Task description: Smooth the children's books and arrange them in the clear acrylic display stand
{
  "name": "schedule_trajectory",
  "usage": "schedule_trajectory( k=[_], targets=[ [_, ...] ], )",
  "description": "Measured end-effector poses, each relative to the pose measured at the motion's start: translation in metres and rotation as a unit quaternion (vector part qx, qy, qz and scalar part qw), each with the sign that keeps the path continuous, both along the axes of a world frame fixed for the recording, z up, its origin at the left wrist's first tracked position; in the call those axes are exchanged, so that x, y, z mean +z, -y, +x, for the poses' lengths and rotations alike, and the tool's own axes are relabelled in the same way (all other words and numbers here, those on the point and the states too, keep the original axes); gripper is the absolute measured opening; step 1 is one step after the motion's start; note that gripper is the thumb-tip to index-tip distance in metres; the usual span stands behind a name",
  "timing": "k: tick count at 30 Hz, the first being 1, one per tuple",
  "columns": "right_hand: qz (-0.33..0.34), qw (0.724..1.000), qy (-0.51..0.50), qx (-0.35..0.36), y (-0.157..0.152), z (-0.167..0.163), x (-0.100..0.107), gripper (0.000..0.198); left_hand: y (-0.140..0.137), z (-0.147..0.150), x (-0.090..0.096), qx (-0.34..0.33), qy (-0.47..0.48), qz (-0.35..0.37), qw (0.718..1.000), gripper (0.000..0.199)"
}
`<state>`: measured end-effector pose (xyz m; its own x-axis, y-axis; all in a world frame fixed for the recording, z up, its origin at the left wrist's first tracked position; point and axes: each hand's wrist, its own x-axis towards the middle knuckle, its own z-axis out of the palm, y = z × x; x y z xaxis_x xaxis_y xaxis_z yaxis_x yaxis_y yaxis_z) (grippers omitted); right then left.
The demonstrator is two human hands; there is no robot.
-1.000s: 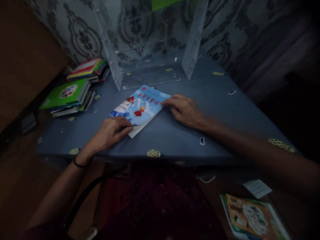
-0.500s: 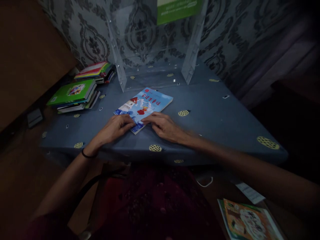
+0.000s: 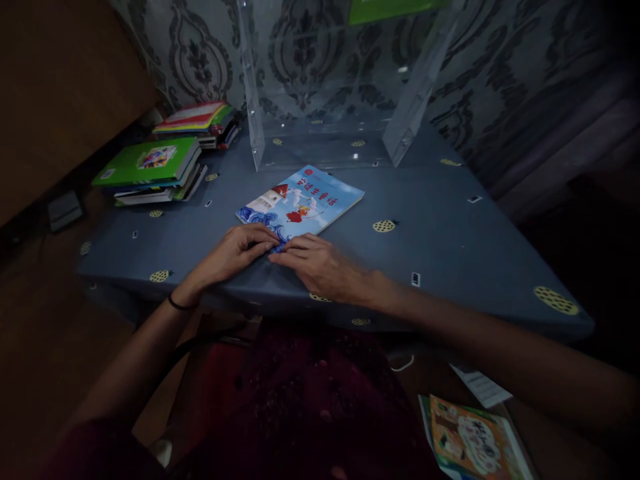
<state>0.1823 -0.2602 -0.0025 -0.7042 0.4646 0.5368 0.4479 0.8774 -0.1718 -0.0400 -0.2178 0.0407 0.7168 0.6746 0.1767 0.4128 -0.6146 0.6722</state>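
Note:
A blue picture-covered book (image 3: 313, 200) lies closed and slanted on the tablecloth in front of me, its cover showing red lettering, a red-roofed building and blue waves. My left hand (image 3: 246, 248) is closed at its near-left edge, thumb and fingers pinching close to the near corner. From the other side, my right hand (image 3: 313, 263) has its fingers closed round the same corner. The fingertips of both hands almost meet and hide that corner.
Two book stacks stand at the left: one topped by a green book (image 3: 150, 162), another by a red-yellow one (image 3: 195, 117). A clear acrylic stand (image 3: 320, 143) rises behind the blue book. An orange book (image 3: 465, 440) lies low at right, below the patterned tablecloth (image 3: 450, 233).
My right hand has drawn down and left to the book's near corner, closer to my left hand. The whole view has shifted slightly.

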Motion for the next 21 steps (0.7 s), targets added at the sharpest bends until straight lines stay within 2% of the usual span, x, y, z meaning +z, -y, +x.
schedule_trajectory(
  k=[4,6,10,12,14,18,20,21],
  targets=[
    [0.009,0.998,0.059,-0.004,0.008,-0.003,0.007,0.043,0.002,-0.004,-0.007,0.000,0.008,0.008,1.000,0.026],
    [-0.004,0.998,0.066,-0.001,0.012,-0.004,0.009,0.044,0.000,-0.005,-0.010,0.010,-0.018,0.039,0.999,0.028],
    [-0.024,0.998,0.060,0.001,0.017,-0.002,0.009,0.042,-0.016,-0.010,-0.015,0.107,-0.127,0.117,0.979,0.041],
    [-0.046,0.999,0.023,-0.007,0.016,0.000,0.007,0.039,-0.028,-0.013,-0.017,0.162,-0.173,0.115,0.965,0.049],
    [-0.082,0.996,-0.028,-0.007,0.014,0.003,0.005,0.040,-0.041,-0.014,-0.018,0.190,-0.185,0.102,0.959,0.052],
    [-0.133,0.987,-0.087,0.002,0.009,0.007,-0.001,0.046,-0.060,-0.013,-0.018,0.216,-0.113,0.098,0.965,0.043],
    [-0.141,0.985,-0.095,0.006,0.009,0.007,-0.002,0.047,-0.066,-0.011,-0.015,0.248,-0.031,0.049,0.967,0.036],
    [-0.145,0.985,-0.098,0.008,0.009,0.007,-0.002,0.047,-0.068,-0.009,-0.013,0.269,0.024,-0.002,0.963,0.033]
  ],
)
